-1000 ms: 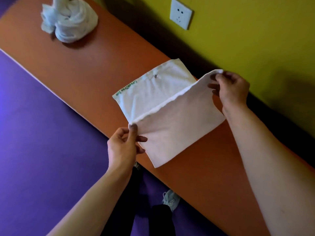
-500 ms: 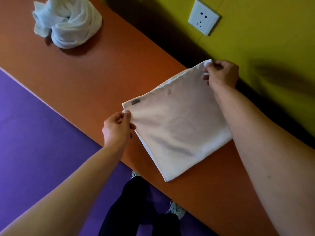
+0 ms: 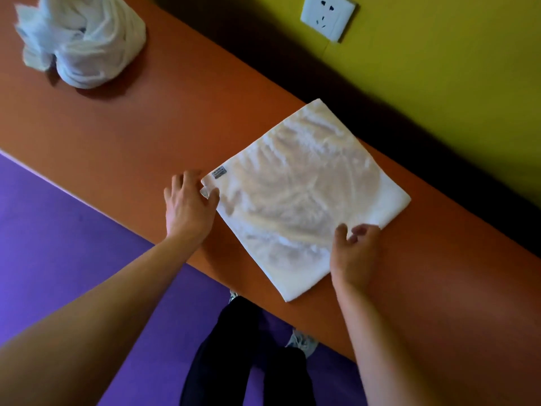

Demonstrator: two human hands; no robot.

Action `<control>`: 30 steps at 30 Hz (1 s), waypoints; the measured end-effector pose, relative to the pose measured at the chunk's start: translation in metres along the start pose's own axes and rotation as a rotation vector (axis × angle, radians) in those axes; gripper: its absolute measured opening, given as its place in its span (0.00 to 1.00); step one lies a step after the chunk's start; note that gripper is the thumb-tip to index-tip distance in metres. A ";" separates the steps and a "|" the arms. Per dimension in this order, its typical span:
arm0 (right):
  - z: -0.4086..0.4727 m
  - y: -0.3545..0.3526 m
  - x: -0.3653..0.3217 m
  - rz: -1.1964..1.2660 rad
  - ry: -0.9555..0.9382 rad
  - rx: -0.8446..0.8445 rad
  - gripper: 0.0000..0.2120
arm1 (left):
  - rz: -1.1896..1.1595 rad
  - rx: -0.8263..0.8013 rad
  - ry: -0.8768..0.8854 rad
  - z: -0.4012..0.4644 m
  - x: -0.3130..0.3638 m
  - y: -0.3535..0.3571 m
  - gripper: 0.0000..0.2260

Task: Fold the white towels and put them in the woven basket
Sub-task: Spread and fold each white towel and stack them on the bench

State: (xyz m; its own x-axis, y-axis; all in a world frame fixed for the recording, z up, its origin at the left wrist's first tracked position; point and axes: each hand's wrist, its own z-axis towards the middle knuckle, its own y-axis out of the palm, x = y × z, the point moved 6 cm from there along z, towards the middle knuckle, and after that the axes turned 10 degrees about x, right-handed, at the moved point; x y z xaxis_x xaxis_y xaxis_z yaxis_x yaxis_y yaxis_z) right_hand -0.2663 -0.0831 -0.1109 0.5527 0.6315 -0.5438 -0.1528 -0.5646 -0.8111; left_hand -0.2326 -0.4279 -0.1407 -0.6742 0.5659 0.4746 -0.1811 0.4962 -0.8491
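A white towel [image 3: 298,194], folded into a flat square with a small grey label near its left corner, lies on the orange table [image 3: 140,136]. My left hand [image 3: 190,206] rests at that left corner, fingers spread on the table and thumb touching the towel's edge. My right hand [image 3: 354,253] sits at the near right edge of the towel with loosely bent fingers on the cloth, gripping nothing. A bundle of crumpled white towels [image 3: 85,42] lies at the far left of the table. No woven basket is in view.
A yellow-green wall with a white power socket [image 3: 328,16] runs along the table's far side, with a dark gap between. A purple floor [image 3: 58,244] lies on the near side, where my dark-trousered legs and shoes [image 3: 248,356] stand.
The raised half of the towel came down over the other half, and the towel now lies flat. Both hands let go of their corners. My right hand moved from the far corner to the near right edge.
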 end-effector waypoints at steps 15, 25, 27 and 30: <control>-0.079 0.000 0.088 -0.085 0.278 -0.170 0.10 | 0.031 -0.122 -0.259 -0.056 -0.007 0.011 0.13; -0.071 -0.075 0.157 0.026 0.151 -0.156 0.14 | -0.370 -0.201 -0.544 -0.207 -0.047 0.027 0.15; -0.076 -0.084 0.174 0.047 0.172 -0.170 0.15 | -0.368 -0.187 -0.544 -0.232 -0.049 0.023 0.18; -0.090 -0.092 0.196 0.100 0.183 -0.204 0.13 | -0.391 -0.162 -0.530 -0.263 -0.050 0.015 0.21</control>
State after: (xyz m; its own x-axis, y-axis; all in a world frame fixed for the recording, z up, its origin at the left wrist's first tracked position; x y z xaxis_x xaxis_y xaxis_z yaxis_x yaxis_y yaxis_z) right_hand -0.0696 0.0446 -0.1238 0.6849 0.4713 -0.5556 -0.0566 -0.7259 -0.6855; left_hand -0.0132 -0.2753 -0.1162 -0.8485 -0.0543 0.5263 -0.4011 0.7147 -0.5729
